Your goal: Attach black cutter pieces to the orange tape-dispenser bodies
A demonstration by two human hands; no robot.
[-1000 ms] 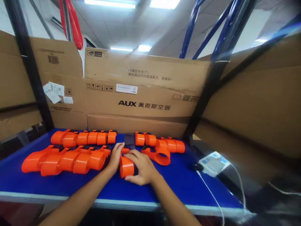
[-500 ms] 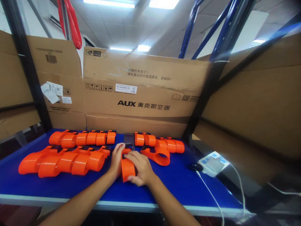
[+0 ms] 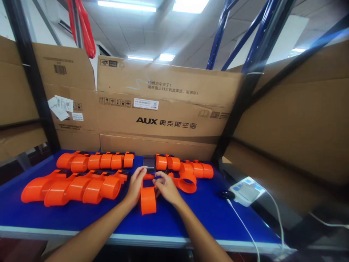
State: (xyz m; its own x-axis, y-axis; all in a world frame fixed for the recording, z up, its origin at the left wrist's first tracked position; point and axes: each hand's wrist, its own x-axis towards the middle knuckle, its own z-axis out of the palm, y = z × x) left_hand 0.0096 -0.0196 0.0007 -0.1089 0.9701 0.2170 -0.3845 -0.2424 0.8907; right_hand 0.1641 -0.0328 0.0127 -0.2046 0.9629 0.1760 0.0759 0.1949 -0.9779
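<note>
1. Head view, blue counter (image 3: 209, 214): one orange ring piece (image 3: 148, 201), with its round band facing the front edge, is sitting midway between the left and right hands, nearer the front edge than the back.
2. Left hand (image 3: 135, 185): its grip is closing on the upper left side of that piece.
3. Right hand (image 3: 166, 187): its fingertips are meeting at the piece's upper right side; whether this grip is clamping it, one cannot tell.
4. Dark flat object (image 3: 149, 163): lying just beyond the hands, towards the back edge.
5. Orange rings, left half: a rear row (image 3: 94, 161) is running along the back edge; a front row (image 3: 75, 189) is lying before it, reaching towards the left edge.
6. Orange rings, right half: one group (image 3: 195, 170) is resting near the back right corner.
7. White device (image 3: 247, 191): lying by the right edge, a black object (image 3: 227, 195) sitting beside it.
8. Printed cardboard panel (image 3: 169, 102): standing along the back edge.
</note>
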